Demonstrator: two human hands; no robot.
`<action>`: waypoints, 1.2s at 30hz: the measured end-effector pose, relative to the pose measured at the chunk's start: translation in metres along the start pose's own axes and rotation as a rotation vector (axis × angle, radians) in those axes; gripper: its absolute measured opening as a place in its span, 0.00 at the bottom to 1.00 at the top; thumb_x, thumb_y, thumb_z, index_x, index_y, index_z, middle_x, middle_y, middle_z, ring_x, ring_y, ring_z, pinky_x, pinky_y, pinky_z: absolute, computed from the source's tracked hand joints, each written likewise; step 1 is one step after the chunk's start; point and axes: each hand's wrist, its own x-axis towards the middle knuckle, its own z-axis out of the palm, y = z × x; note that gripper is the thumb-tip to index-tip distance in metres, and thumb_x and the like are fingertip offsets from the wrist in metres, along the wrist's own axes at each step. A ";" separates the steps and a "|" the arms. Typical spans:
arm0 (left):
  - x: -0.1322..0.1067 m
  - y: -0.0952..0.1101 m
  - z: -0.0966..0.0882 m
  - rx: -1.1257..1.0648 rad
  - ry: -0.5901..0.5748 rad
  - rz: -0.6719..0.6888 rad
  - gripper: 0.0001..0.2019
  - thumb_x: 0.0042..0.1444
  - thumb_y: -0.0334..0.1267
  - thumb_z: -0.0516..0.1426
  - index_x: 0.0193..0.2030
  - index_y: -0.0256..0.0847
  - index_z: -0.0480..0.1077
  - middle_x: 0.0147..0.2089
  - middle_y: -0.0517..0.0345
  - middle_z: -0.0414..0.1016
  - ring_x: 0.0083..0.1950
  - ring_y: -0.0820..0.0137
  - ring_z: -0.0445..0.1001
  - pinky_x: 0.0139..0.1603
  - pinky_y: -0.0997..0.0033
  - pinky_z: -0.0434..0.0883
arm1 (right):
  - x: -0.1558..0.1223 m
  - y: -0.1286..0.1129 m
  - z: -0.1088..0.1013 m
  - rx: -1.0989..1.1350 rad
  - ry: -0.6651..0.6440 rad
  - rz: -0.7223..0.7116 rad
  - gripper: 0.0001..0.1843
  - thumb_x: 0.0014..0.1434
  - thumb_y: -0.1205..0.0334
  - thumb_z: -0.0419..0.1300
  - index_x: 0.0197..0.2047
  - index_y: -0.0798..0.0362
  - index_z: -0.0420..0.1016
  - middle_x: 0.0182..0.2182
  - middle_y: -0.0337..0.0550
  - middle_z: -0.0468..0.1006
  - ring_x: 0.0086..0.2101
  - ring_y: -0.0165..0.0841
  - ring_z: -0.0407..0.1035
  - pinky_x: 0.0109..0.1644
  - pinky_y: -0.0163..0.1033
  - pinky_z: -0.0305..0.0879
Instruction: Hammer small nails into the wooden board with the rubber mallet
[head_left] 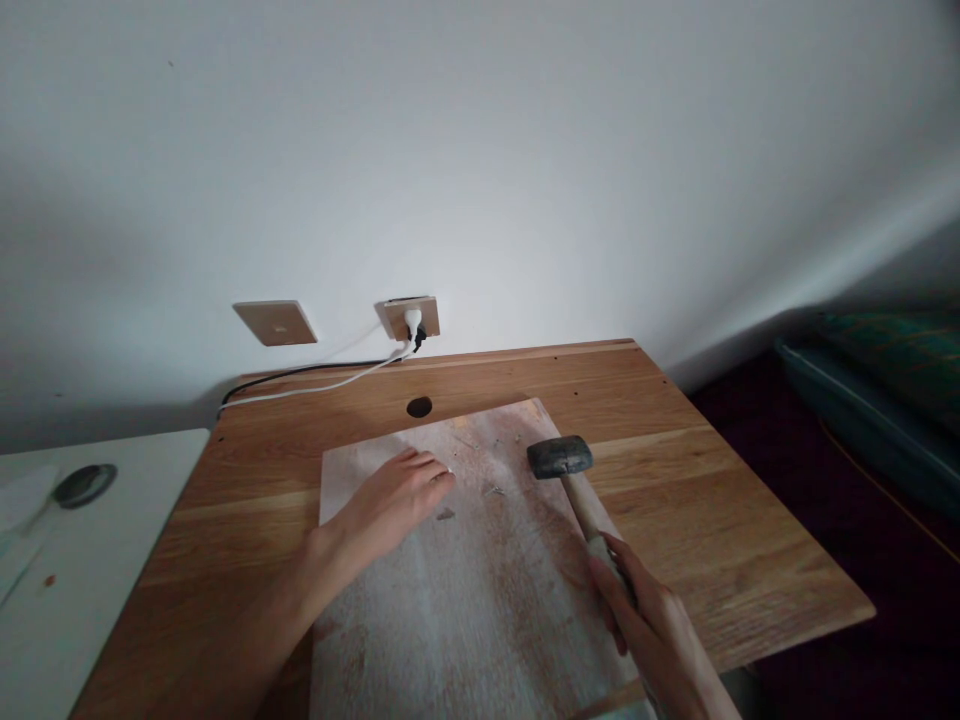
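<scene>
My right hand (645, 610) is wrapped round the wooden handle of a mallet (560, 457) with a dark, blocky head. The mallet's head is over the right edge of a worn, whitish wooden board (480, 600). At the board's upper left is my left hand (409, 495), its fingers curled together close to the surface. Whatever those fingertips hold, if anything, is too small to make out. Small chips and a grey fragment (445, 514) lie on the board near them.
Under the board is a wooden desk (712, 500) with a round cable hole (419, 407). Cables run from a wall socket (409, 318) along its back edge. A white table (112, 600) adjoins on the left; dark bedding (885, 420) lies to the right.
</scene>
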 end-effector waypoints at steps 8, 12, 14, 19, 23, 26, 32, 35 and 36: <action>0.003 -0.003 0.009 -0.064 0.131 -0.004 0.10 0.61 0.22 0.57 0.42 0.40 0.76 0.39 0.55 0.77 0.41 0.64 0.77 0.46 0.64 0.74 | 0.005 0.002 -0.004 -0.003 -0.082 0.008 0.40 0.65 0.31 0.47 0.62 0.56 0.67 0.19 0.31 0.72 0.20 0.36 0.72 0.26 0.37 0.66; 0.010 -0.017 0.020 -0.383 0.412 -0.256 0.13 0.59 0.23 0.58 0.46 0.41 0.77 0.42 0.56 0.79 0.40 0.69 0.78 0.45 0.70 0.75 | 0.004 -0.001 -0.003 -0.015 -0.067 0.003 0.38 0.66 0.32 0.48 0.62 0.56 0.68 0.18 0.32 0.72 0.19 0.37 0.72 0.26 0.37 0.66; 0.017 -0.022 0.024 -0.473 0.490 -0.345 0.12 0.58 0.23 0.58 0.44 0.41 0.78 0.39 0.58 0.81 0.38 0.70 0.79 0.45 0.70 0.75 | 0.003 -0.002 -0.003 -0.020 -0.064 0.004 0.38 0.66 0.32 0.47 0.62 0.56 0.68 0.18 0.32 0.73 0.19 0.37 0.72 0.26 0.37 0.66; 0.028 -0.026 0.031 -0.503 0.445 -0.396 0.12 0.56 0.25 0.60 0.43 0.42 0.80 0.39 0.57 0.84 0.38 0.68 0.81 0.46 0.68 0.76 | 0.003 -0.001 -0.004 -0.034 -0.037 -0.016 0.38 0.66 0.33 0.48 0.60 0.57 0.70 0.17 0.33 0.73 0.19 0.38 0.72 0.26 0.37 0.67; 0.029 -0.026 0.037 -0.516 0.418 -0.402 0.11 0.57 0.26 0.60 0.43 0.41 0.81 0.40 0.55 0.85 0.37 0.68 0.81 0.43 0.69 0.76 | 0.004 0.000 -0.005 -0.035 -0.037 -0.021 0.38 0.65 0.33 0.49 0.61 0.57 0.70 0.17 0.33 0.73 0.19 0.38 0.72 0.25 0.38 0.67; 0.029 -0.026 0.038 -0.523 0.406 -0.402 0.10 0.57 0.27 0.60 0.42 0.41 0.81 0.40 0.55 0.85 0.36 0.68 0.81 0.42 0.70 0.75 | 0.004 0.000 -0.005 -0.026 -0.036 0.003 0.39 0.65 0.33 0.49 0.62 0.57 0.70 0.17 0.33 0.74 0.18 0.37 0.72 0.25 0.37 0.67; 0.030 -0.021 0.040 -0.518 0.399 -0.387 0.10 0.58 0.27 0.59 0.42 0.40 0.81 0.41 0.53 0.84 0.38 0.68 0.81 0.41 0.71 0.76 | 0.003 -0.003 -0.005 -0.009 -0.042 -0.003 0.40 0.64 0.31 0.49 0.62 0.57 0.71 0.17 0.34 0.74 0.18 0.37 0.72 0.24 0.37 0.67; 0.030 -0.018 0.042 -0.490 0.440 -0.400 0.12 0.56 0.25 0.59 0.42 0.40 0.80 0.39 0.54 0.83 0.36 0.69 0.79 0.40 0.71 0.75 | 0.003 -0.003 -0.006 -0.023 -0.040 -0.019 0.40 0.65 0.32 0.48 0.61 0.57 0.70 0.17 0.33 0.73 0.18 0.37 0.72 0.25 0.37 0.67; 0.030 -0.017 0.043 -0.489 0.446 -0.398 0.12 0.56 0.24 0.59 0.42 0.40 0.80 0.39 0.55 0.83 0.35 0.69 0.79 0.40 0.72 0.75 | 0.004 -0.003 -0.006 -0.024 -0.043 -0.020 0.39 0.65 0.32 0.48 0.62 0.57 0.70 0.17 0.33 0.73 0.18 0.37 0.72 0.25 0.37 0.67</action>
